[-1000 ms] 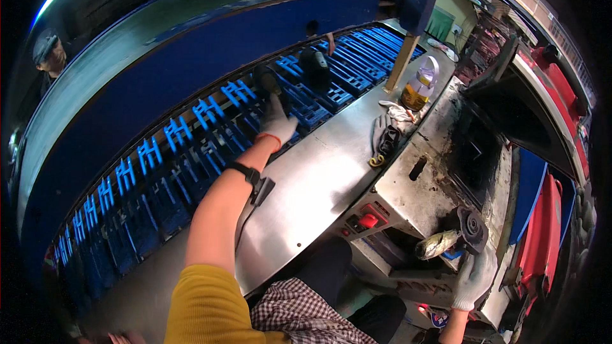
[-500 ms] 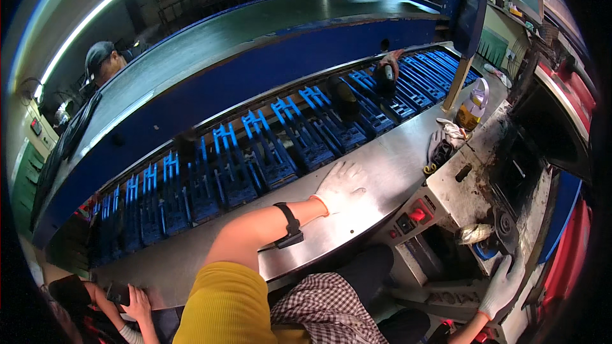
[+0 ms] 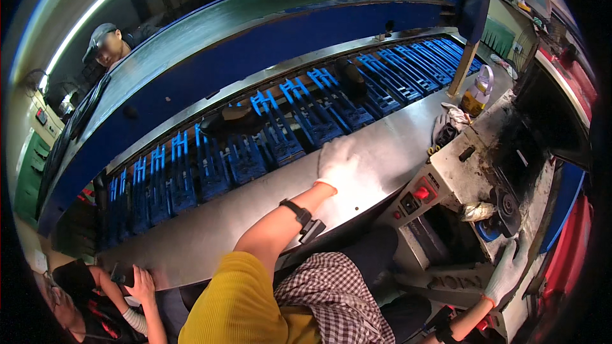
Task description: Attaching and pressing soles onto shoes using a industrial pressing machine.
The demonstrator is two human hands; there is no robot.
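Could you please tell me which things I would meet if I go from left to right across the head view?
Co-worker's hand → yellow sleeve → left gloved hand → red knob → right gloved hand → red panel.

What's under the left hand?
The metal ledge shows around the left hand. The spot directly beneath is covered, so I can't tell what, if anything, lies there.

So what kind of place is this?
Probably a factory workshop, perhaps for shoes: there's a long row of blue metal racks, dark shoe-like pieces on it, and a grimy metal machine with a red switch.
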